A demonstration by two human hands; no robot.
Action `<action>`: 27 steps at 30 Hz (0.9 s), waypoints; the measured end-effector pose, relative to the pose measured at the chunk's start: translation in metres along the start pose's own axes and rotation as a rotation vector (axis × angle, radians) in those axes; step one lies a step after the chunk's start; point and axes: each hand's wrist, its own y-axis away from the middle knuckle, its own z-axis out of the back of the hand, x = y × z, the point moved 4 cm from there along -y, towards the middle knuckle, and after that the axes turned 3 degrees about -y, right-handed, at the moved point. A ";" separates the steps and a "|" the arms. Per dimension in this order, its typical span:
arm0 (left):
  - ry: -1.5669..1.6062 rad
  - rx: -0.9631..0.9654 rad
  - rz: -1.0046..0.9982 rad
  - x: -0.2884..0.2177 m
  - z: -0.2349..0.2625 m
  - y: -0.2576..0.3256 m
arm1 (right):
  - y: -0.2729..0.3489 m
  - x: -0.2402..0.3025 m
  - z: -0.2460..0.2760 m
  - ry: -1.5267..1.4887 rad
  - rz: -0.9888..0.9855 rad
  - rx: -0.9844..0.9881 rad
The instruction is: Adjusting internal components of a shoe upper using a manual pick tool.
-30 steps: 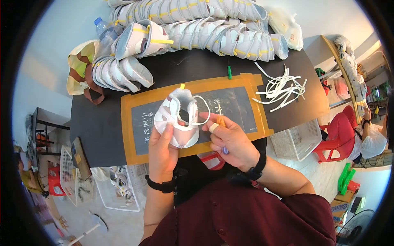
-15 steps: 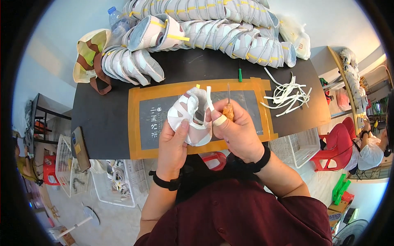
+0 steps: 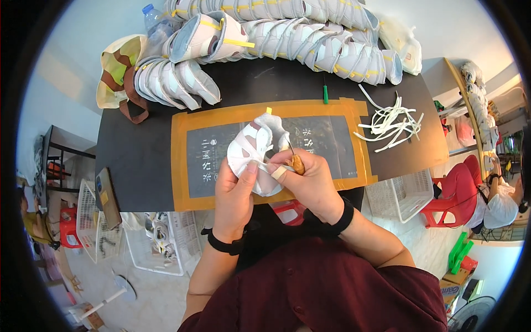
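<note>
I'm steadying a pale shoe upper [image 3: 243, 149] over the taped mat [image 3: 340, 157], both hands on it.

My left hand [image 3: 233, 191], at its 7 o'clock, is clamping the near side between thumb and fingers, probably against twisting; my right hand [image 3: 316, 187], at 4, is holding thumb and forefinger close together by the opening, though I can't tell what is between them. That hand is also carrying a wooden-handled tool [image 3: 298, 164], shaft pointing to 11, likely saving a put-down. White laces [image 3: 390, 123] are lying between 2 and 3, seemingly for easy reach; stacked uppers [image 3: 332, 50] are lining 1 o'clock, apparently out of my elbows' way.
</note>
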 end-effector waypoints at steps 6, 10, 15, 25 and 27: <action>-0.026 -0.013 -0.016 -0.001 -0.005 0.000 | 0.002 -0.008 0.006 -0.025 0.048 0.029; -0.002 -0.008 0.000 0.003 0.001 0.001 | 0.003 0.000 0.008 0.055 0.059 0.043; -0.072 0.038 -0.039 0.003 0.001 0.004 | 0.010 0.015 0.011 0.313 0.042 0.110; -0.283 -0.001 -0.126 0.002 -0.005 0.008 | 0.032 0.049 0.020 0.562 0.491 -0.051; -0.274 -0.008 -0.128 0.002 -0.007 0.008 | 0.032 0.040 0.017 0.591 0.306 0.106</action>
